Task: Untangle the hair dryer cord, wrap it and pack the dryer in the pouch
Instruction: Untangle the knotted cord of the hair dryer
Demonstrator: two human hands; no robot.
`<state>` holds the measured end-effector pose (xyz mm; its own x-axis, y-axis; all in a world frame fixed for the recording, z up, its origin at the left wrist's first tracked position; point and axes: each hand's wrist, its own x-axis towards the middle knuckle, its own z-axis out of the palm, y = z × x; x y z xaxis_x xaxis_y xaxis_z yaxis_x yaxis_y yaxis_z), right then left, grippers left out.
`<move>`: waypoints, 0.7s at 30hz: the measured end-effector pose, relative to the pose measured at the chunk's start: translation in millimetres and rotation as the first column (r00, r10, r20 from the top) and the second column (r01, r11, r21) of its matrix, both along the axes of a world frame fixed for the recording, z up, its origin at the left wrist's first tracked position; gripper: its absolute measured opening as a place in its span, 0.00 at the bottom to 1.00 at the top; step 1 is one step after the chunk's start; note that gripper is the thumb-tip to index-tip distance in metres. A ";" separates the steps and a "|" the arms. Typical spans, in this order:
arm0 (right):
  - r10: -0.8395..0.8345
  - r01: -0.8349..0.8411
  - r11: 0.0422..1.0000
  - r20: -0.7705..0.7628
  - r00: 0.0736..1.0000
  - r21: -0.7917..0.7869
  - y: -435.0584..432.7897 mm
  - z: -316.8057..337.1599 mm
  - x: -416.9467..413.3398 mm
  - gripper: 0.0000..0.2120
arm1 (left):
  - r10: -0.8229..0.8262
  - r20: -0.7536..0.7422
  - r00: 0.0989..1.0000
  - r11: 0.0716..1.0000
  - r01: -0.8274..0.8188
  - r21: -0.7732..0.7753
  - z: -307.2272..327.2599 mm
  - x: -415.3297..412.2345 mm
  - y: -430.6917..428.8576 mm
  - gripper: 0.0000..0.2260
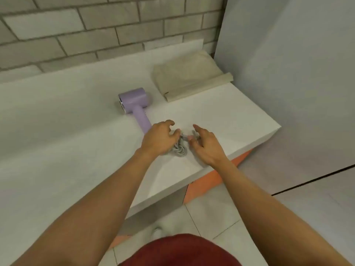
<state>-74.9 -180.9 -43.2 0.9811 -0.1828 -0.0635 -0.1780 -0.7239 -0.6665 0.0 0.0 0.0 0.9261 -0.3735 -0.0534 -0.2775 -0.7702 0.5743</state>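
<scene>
**A:** Status, left to right?

**B:** The lilac plastic hair dryer (134, 101) lies on its side on the white countertop (57, 121), handle toward the person. The left hand (160, 139) curls its fingers onto the grey knotted cord (180, 147) at the handle's end. The right hand (206, 144) pinches a strand of the same knot, index finger straight.

**A:** Step in hand?

**B:** Untangling, judged barely begun: the cord is one tight clump. The next move calls for holding the knot fixed and drawing one loop free, not pulling both ways.

**A:** Clearances?

**B:** The beige fabric pouch (192, 79) lies flat behind, well apart from the knot. Bare counter runs left. The front edge is near the right hand. Work leftward.
</scene>
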 end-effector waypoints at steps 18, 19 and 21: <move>-0.002 -0.011 0.978 0.061 0.998 0.210 -23.4 25.6 -5.7 0.17 | -0.284 -0.430 0.857 0.926 0.128 -0.356 5.7 17.2 11.1 0.11; -0.025 0.004 0.955 0.067 0.997 0.296 -27.2 31.3 -8.2 0.16 | -0.309 -0.440 0.843 0.907 0.121 -0.404 7.8 18.5 12.3 0.12; -0.025 -0.016 0.902 0.088 0.996 0.432 -34.7 42.5 -13.1 0.16 | -0.321 -0.461 0.827 0.865 0.057 -0.499 9.4 20.4 13.7 0.15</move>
